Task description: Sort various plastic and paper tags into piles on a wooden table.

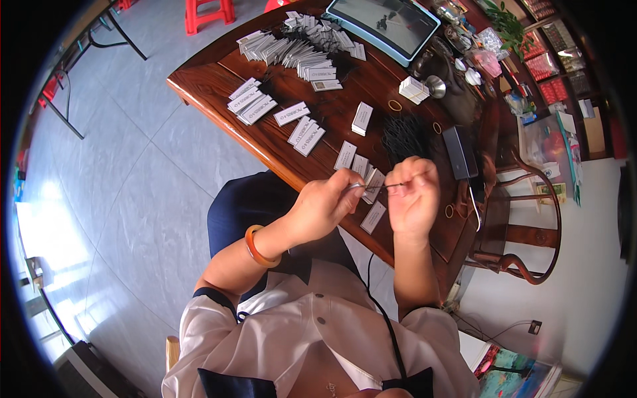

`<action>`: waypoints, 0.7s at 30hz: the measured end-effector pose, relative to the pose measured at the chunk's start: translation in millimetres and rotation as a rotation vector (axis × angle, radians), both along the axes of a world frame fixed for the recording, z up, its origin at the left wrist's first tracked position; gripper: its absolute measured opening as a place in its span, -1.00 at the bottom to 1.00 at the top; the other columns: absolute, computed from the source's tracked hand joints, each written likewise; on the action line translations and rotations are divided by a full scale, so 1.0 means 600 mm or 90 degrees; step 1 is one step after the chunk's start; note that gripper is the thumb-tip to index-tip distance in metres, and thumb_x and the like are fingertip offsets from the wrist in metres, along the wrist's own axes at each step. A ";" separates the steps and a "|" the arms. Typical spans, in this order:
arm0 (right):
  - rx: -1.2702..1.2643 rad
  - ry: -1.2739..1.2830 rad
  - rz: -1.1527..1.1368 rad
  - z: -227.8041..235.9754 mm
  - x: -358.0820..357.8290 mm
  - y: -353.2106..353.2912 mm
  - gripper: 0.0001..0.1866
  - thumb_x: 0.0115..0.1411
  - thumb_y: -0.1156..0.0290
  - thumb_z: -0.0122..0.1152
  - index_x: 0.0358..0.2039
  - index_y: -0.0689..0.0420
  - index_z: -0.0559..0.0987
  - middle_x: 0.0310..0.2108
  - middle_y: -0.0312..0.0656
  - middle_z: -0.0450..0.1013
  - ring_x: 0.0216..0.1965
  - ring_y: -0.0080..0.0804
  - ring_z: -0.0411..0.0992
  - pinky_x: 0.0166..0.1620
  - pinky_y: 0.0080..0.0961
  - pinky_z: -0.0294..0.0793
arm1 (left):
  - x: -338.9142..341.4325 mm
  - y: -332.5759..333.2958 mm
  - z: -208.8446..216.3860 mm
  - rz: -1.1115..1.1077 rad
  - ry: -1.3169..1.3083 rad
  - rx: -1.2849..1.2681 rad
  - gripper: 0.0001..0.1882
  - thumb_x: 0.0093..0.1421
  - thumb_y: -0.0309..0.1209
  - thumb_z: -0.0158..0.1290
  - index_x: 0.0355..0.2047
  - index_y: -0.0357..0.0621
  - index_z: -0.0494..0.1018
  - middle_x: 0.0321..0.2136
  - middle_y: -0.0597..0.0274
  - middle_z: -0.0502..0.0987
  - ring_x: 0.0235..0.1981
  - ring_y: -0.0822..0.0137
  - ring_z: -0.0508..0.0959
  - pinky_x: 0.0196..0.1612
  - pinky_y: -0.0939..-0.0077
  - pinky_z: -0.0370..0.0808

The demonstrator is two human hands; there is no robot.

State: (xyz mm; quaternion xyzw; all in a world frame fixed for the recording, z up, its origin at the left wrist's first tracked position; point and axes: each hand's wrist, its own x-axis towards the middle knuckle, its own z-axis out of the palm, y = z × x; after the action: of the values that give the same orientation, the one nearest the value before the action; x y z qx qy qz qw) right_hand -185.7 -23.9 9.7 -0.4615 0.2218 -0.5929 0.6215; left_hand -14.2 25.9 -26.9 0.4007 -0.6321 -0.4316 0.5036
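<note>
My left hand (325, 202), with an orange bangle on its wrist, is closed in a pinch on a small pale piece seen nearly edge-on, probably a hang tag. A thin dark cord (378, 186) stretches from it to my right hand (415, 199), whose thumb and forefinger pinch its other end. Both hands hover over the near edge of the wooden table, just above a few white hang tags (373, 217). Beyond my right hand lies a bunch of black cords (403, 136). More white tags (345, 156) lie loosely stacked just past my left hand.
On the dark wooden table (272, 152), tags lie in small stacks (252, 103) and a large heap (298, 60). A tablet (385, 26) stands at the back. A dark rectangular device (459, 152) with a white cable and several rubber bands (395, 105) lie rightward. A wooden chair (531, 235) stands right.
</note>
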 end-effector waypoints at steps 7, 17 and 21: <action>0.064 0.295 0.069 0.001 -0.009 0.003 -0.75 0.26 0.46 0.04 -0.09 0.28 0.51 -0.24 -0.23 0.46 -0.46 -0.65 0.31 -0.35 -0.68 0.32 | 0.004 -0.007 -0.010 -0.011 0.088 0.057 -0.90 0.37 -0.45 -0.13 -0.18 -0.22 0.29 -0.50 0.29 0.42 -0.46 0.51 0.43 -0.36 0.61 0.41; -0.025 0.394 0.017 0.009 0.006 0.015 -0.80 0.31 0.40 0.08 -0.23 0.24 0.60 -0.21 -0.23 0.49 -0.42 -0.64 0.39 -0.34 -0.65 0.42 | 0.005 -0.008 -0.005 0.027 0.032 0.015 -0.84 0.31 -0.42 -0.02 -0.16 -0.18 0.31 -0.59 0.17 0.50 -0.54 0.23 0.57 -0.45 0.43 0.45; -0.094 0.376 -0.059 0.011 0.004 0.011 -0.79 0.31 0.41 0.05 -0.25 0.26 0.61 -0.21 -0.19 0.51 -0.41 -0.61 0.41 -0.32 -0.65 0.43 | 0.004 -0.007 -0.001 -0.028 0.004 0.045 -0.79 0.29 -0.39 0.02 -0.13 -0.18 0.30 -0.55 0.13 0.52 -0.52 0.19 0.58 -0.42 0.42 0.47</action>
State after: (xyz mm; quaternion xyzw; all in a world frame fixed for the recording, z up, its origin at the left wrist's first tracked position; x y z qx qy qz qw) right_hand -183.3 -17.1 16.3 -0.6473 0.3702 -0.4748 0.4674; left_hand -11.6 21.9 -27.6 0.4031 -0.6232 -0.4660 0.4816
